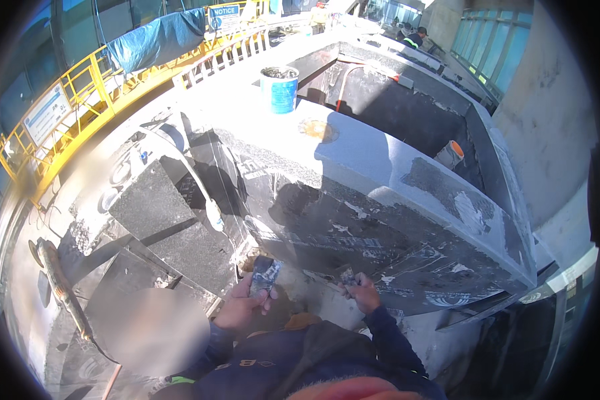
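Note:
Near the bottom middle, my left hand [245, 303] is closed around the lower part of a dark, flat, squarish piece with pale smears [267, 272]; its exact kind does not show. To its right, my right hand [363, 293] pinches a smaller grey, flat piece, perhaps a scraper blade [347, 275]. The two pieces are apart. Just beyond both hands rises the side of a low wall covered in black sheet membrane [333, 227], with torn pale patches. A chipped, rough corner [247, 255] lies close to the left hand's piece.
A blue-and-white bucket [279, 93] stands on the wall's grey top ledge [360, 157]. Black sheets [173, 220] lie at left, crossed by a white hose with a nozzle [213, 215]. A long, dirty tool [63, 290] lies far left. Yellow railing [103, 83] and other people [417, 39] are farther off.

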{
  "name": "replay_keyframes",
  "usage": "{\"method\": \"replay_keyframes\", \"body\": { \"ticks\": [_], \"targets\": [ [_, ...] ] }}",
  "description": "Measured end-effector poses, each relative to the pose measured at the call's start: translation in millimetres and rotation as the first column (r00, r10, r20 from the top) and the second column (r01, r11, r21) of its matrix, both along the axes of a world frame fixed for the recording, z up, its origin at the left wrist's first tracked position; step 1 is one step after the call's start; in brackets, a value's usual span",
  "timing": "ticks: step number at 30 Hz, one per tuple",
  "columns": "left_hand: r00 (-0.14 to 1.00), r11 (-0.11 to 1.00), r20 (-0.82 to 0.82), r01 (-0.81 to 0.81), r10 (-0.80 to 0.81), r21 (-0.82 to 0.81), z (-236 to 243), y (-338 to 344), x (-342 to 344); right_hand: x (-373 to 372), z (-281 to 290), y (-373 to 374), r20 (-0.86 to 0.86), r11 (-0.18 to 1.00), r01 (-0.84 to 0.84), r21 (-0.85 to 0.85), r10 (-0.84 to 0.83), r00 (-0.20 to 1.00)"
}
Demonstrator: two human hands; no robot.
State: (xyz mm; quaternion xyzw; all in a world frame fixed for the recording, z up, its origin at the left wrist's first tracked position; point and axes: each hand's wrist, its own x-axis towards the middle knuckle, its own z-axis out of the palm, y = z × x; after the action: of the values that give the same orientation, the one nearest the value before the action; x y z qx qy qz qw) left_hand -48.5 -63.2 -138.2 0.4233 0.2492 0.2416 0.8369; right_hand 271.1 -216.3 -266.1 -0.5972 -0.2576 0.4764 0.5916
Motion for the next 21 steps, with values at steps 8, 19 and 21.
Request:
{"method": "replay_keyframes", "body": {
  "ticks": [8, 19, 21],
  "targets": [
    [0.989, 0.988, -0.102, -0.119, 0.11, -0.096, -46.1, -36.0, -92.3, -12.5, -196.4, -318.1, 0.16, 0.19, 0.129, -0.973, 0.157, 0.975],
    [0.989, 0.987, -0.048, -0.145, 0.142, -0.074, -19.7, -19.6, -96.6, 11.9, -182.1, -195.9, 0.384, 0.562, 0.458, -0.689, -0.252, 0.888],
    [0.989, 0.992, -0.078, -0.127, 0.126, -0.008, -18.4, -18.1, -94.7, 11.8, -155.0, -140.5, 0.265, 0.79, 0.3, -0.534, -0.181, 0.947]
  ]
}}
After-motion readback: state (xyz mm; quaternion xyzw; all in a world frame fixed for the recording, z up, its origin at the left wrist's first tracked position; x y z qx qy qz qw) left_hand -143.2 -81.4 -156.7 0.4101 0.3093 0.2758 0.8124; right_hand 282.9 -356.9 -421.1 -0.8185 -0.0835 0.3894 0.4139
